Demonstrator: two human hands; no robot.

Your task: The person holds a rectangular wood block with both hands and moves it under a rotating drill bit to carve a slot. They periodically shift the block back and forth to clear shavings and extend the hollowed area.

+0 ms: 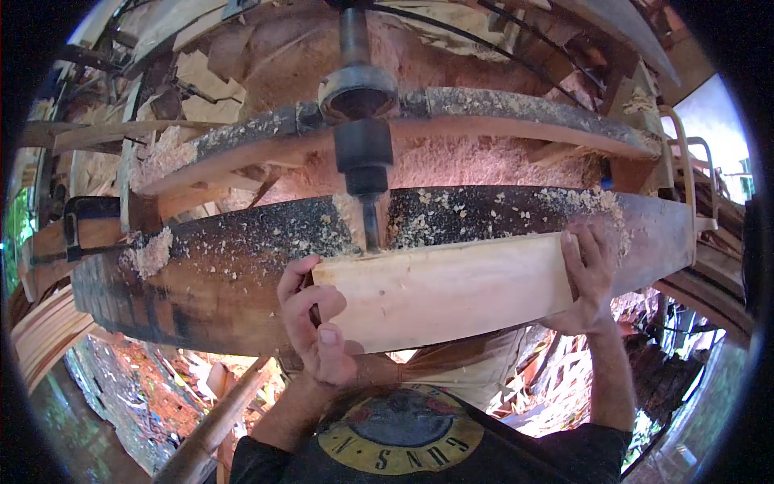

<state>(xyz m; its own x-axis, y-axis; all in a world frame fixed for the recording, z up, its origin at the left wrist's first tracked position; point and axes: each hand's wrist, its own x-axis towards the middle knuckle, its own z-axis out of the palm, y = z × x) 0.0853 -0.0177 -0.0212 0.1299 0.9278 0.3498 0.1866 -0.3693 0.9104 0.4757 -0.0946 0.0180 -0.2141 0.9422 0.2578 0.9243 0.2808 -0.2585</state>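
The pale board (pixel 439 290) was gripped crosswise — left hand (pixel 314 323) and right hand (pixel 587 278) clasped on its ends — under the router bit (pixel 371 222).

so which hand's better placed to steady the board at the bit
Left, likely: the left hand grips the board end right below the bit; the right hand holds the far end.

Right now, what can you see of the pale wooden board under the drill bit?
The pale wooden board is a flat, light, freshly cut plank, lying lengthwise on the dark, sawdust-strewn machine table. The left hand grips its left end and the right hand its right end. The drill bit meets its upper edge near the left end. Small chips lie on its surface.
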